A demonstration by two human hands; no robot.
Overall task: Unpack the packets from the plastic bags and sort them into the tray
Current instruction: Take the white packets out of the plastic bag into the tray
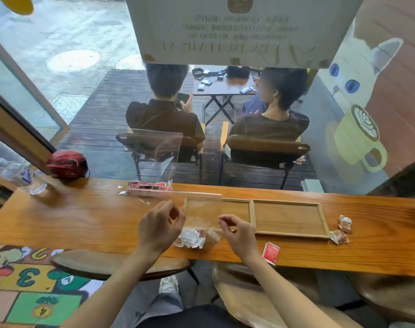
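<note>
A clear plastic bag hangs between my hands over the left compartment of the wooden tray. My left hand pinches its left edge and my right hand pinches its right edge. Crumpled white and brown packets lie in the bag's bottom on the counter. A red packet lies at the counter's front edge. Two brown packets lie to the right of the tray. Both tray compartments hold nothing.
Another clear bag stands upright behind a box of red packets at the counter's back edge. A water bottle and a red helmet sit at the far left. Two people sit outside the window. Stools stand below the counter.
</note>
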